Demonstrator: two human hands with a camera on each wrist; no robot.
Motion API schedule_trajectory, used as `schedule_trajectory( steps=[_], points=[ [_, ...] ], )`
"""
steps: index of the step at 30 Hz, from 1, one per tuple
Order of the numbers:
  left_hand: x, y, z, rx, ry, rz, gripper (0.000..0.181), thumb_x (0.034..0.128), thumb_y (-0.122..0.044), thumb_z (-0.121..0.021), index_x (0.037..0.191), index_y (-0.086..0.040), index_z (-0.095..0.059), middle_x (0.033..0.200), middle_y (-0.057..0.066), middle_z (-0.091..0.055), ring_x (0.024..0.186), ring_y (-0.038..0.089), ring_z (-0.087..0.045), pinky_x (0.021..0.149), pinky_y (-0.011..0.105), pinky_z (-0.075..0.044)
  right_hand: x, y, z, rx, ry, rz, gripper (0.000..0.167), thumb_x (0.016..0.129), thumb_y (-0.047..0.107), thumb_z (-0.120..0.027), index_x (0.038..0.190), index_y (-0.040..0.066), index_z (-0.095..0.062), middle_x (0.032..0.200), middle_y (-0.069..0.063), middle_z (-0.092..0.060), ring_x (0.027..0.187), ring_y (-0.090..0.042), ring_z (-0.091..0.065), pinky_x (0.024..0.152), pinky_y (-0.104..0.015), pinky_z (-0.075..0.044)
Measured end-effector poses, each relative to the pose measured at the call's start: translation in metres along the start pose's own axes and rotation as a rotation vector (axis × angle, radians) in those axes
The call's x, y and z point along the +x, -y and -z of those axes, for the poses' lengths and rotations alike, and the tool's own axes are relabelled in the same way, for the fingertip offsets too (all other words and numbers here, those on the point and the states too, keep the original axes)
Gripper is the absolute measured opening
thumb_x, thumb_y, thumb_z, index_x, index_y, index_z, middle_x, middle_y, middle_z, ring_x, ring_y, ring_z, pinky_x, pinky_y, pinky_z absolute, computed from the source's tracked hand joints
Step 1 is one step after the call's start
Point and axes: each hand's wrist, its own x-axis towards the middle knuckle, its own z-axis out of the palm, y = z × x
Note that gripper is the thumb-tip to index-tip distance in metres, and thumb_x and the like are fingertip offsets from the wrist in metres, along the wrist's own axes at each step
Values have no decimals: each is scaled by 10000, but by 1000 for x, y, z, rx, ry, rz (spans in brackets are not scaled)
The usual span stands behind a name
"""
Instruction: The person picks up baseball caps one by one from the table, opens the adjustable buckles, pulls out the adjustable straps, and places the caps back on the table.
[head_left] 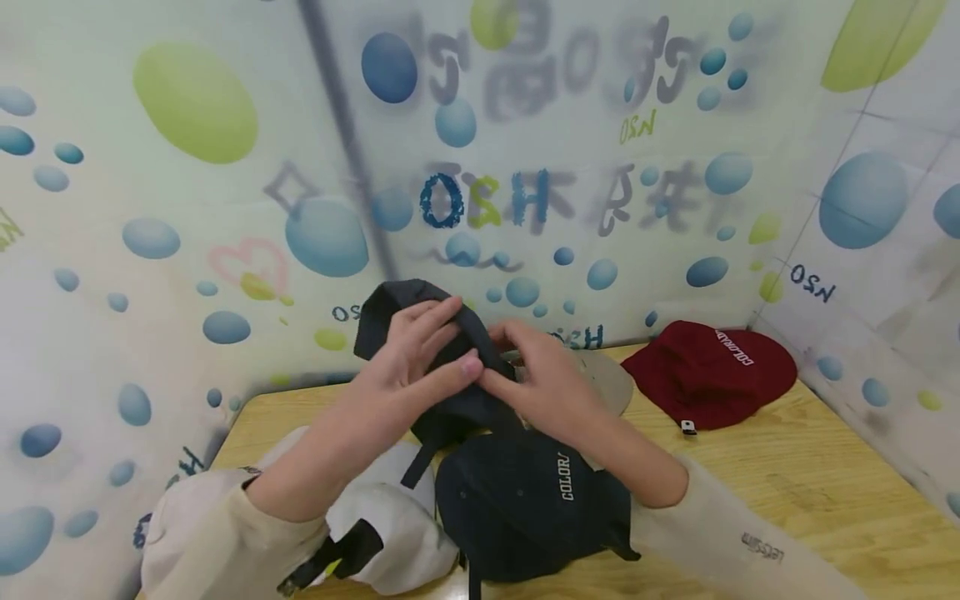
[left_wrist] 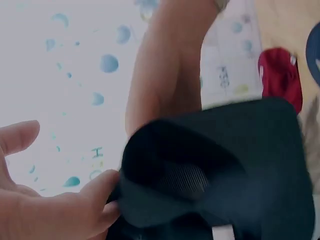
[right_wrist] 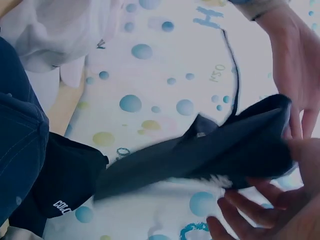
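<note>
A dark cap (head_left: 397, 312) is held up above the table, its hollow inside showing in the left wrist view. My left hand (head_left: 408, 358) grips its edge, thumb on the near side. From the other side my right hand (head_left: 543, 375) pinches the same cap, its thumb close to the left thumb. In the right wrist view the cap (right_wrist: 200, 155) is blurred, with white lettering on it and my right fingers (right_wrist: 240, 215) beneath. Below the hands lies a dark navy cap (head_left: 517, 508) with white lettering.
White caps (head_left: 405, 533) lie at the table's front left. A beige cap (head_left: 607, 379) is partly hidden behind my right hand, and a dark red cap (head_left: 712, 375) lies at the back right. A printed curtain (head_left: 225, 200) stands behind the wooden table (head_left: 810, 467).
</note>
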Motion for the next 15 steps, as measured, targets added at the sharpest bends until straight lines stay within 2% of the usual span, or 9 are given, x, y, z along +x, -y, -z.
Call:
schedule_trajectory(
  steps=[2, 5, 8, 11, 13, 15],
  points=[
    [0, 4, -5, 7, 53, -79, 714, 1028, -352, -548, 1603, -205, -151, 1618, 12, -2, 1571, 239, -88, 1221, 480, -257, 0, -5, 2, 50, -26, 32, 160, 980, 171, -635, 1092, 58, -629, 1037, -77, -705, 975, -192, -694, 849, -343, -595],
    [0, 14, -10, 173, 51, -235, 659, 1021, -269, -573, 1579, -138, -249, 1580, 55, -135, 1538, 251, -188, 1204, 477, -310, -1, -14, 6, 164, -26, 9, 93, 1004, 102, -572, 984, 19, -610, 887, -103, -653, 798, -171, -647, 701, -249, -551],
    [-2, 22, -13, 409, -35, -336, 515, 984, -211, -637, 1466, -160, -461, 1480, 12, -344, 1409, 196, -359, 1144, 500, -390, -2, -25, 10, 297, 8, -55, 134, 1023, 99, -530, 976, -20, -570, 820, -66, -585, 714, -154, -559, 633, -245, -478],
    [-4, 31, -17, 644, -91, -421, 371, 926, -192, -718, 1281, -183, -611, 1331, -33, -502, 1258, 150, -484, 1046, 425, -471, -4, -35, 15, 424, 65, -131, 147, 1034, 97, -501, 999, -38, -546, 806, -12, -581, 711, -131, -575, 639, -240, -494],
    [-5, 38, -19, 864, -134, -493, 312, 881, -222, -772, 1168, -201, -650, 1228, -46, -567, 1178, 156, -539, 1049, 413, -474, -6, -39, 18, 507, 95, -182, 136, 1041, 109, -490, 1005, -13, -538, 828, 15, -604, 731, -112, -608, 656, -229, -520],
    [-4, 48, -21, 1107, -206, -566, 316, 830, -285, -822, 1088, -205, -658, 1155, -27, -601, 1117, 186, -568, 1073, 448, -456, -7, -42, 21, 596, 122, -225, 121, 1048, 121, -477, 1002, 26, -536, 860, 25, -606, 760, -93, -630, 677, -214, -538]
  ],
)
